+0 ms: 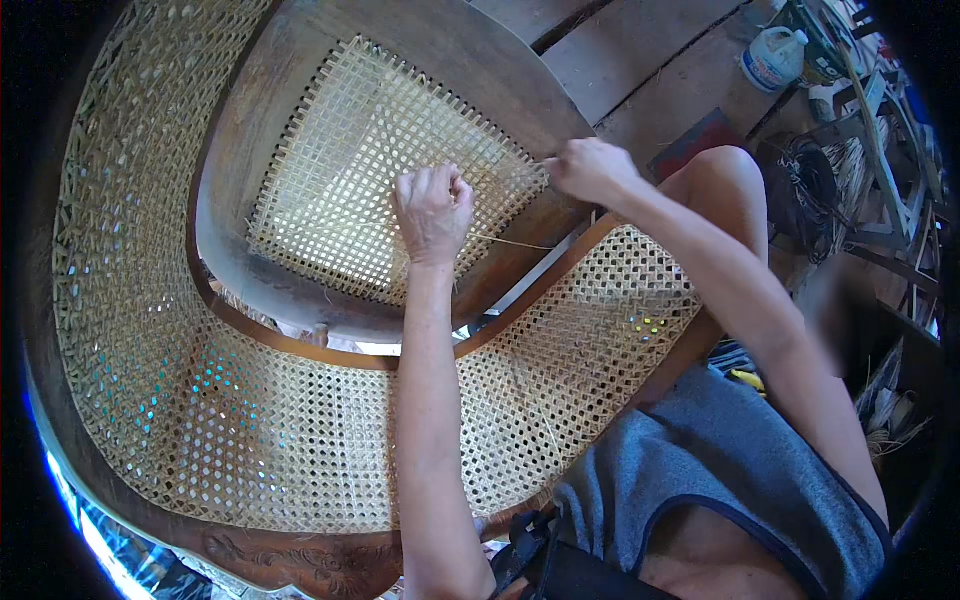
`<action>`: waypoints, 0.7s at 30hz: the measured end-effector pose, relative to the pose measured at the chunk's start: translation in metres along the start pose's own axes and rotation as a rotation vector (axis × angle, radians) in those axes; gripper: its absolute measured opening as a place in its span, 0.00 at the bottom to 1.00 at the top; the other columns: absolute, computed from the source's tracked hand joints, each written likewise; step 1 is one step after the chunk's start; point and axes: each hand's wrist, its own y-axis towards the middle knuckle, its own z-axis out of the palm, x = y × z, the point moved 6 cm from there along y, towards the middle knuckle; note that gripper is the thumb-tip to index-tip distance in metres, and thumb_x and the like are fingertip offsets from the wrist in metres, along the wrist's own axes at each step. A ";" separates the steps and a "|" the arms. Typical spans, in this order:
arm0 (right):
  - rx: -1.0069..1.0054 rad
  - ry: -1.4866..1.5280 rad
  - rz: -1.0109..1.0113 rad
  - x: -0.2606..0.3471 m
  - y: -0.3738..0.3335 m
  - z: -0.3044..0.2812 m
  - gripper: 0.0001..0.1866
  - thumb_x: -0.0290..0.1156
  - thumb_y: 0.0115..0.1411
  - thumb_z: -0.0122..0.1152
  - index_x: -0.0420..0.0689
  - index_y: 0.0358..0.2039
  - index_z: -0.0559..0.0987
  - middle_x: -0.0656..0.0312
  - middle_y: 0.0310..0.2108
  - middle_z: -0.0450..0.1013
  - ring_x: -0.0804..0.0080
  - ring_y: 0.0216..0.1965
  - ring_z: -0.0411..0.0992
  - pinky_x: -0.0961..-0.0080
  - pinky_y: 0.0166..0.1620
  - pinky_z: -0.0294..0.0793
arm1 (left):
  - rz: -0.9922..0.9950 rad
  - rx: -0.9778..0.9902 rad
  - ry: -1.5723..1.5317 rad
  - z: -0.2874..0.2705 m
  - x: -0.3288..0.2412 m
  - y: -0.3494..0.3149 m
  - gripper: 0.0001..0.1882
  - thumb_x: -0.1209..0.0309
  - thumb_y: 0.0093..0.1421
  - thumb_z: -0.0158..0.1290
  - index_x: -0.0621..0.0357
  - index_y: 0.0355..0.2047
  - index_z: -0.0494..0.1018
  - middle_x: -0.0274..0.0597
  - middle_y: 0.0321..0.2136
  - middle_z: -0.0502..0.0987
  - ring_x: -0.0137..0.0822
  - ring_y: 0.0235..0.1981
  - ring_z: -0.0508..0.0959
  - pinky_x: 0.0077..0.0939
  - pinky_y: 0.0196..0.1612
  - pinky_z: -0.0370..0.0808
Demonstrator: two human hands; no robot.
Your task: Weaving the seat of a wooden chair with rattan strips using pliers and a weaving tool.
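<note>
A wooden chair seat [500, 70] holds a panel of woven cane [330, 170], laced through holes along its edge. Over the middle of the panel, my left hand [432, 210] is closed with its fingers curled; whatever they hold is hidden. My right hand [595, 170] is closed in a pinch at the seat's right edge, where fine strands run toward it; what sits between the fingertips is too small to make out. A loose cane strand [515, 242] stretches from beside my left wrist across the seat's right rim.
The chair's curved cane back [330, 440] wraps round the seat on the left and near side, ending in a carved wooden rail [300, 560]. On the plank floor [660, 50] stands a white jug [775, 58]. Dark coiled material [805, 185] and wooden pieces crowd the right.
</note>
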 end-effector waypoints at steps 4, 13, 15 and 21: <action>-0.052 -0.006 0.005 -0.046 -0.015 -0.019 0.25 0.51 0.65 0.50 0.40 0.33 0.82 0.46 0.35 0.78 0.49 0.40 0.77 0.54 0.42 0.76 | -0.014 0.005 0.024 0.007 -0.025 0.012 0.08 0.71 0.51 0.58 0.50 0.32 0.75 0.37 0.31 0.77 0.41 0.37 0.73 0.37 0.42 0.71; 0.060 0.382 -0.133 0.001 -0.045 -0.028 0.20 0.42 0.65 0.51 0.36 0.31 0.80 0.46 0.25 0.77 0.51 0.29 0.79 0.58 0.35 0.78 | -0.197 0.109 -0.670 -0.001 -0.061 0.025 0.06 0.65 0.55 0.61 0.52 0.25 0.80 0.36 0.22 0.77 0.37 0.25 0.74 0.32 0.32 0.72; 0.168 0.566 -0.172 0.023 -0.031 -0.009 0.16 0.35 0.64 0.50 0.34 0.29 0.78 0.47 0.22 0.77 0.56 0.24 0.79 0.62 0.32 0.78 | -0.297 0.106 -0.567 -0.007 -0.029 0.026 0.05 0.67 0.56 0.60 0.53 0.26 0.80 0.37 0.20 0.73 0.36 0.23 0.72 0.31 0.29 0.70; 0.140 0.625 -0.176 0.056 -0.002 0.032 0.12 0.30 0.57 0.50 0.34 0.26 0.77 0.52 0.17 0.76 0.61 0.21 0.79 0.65 0.32 0.79 | -0.163 0.147 -0.421 -0.005 -0.008 0.029 0.04 0.68 0.55 0.60 0.54 0.29 0.79 0.37 0.22 0.71 0.36 0.22 0.73 0.33 0.28 0.71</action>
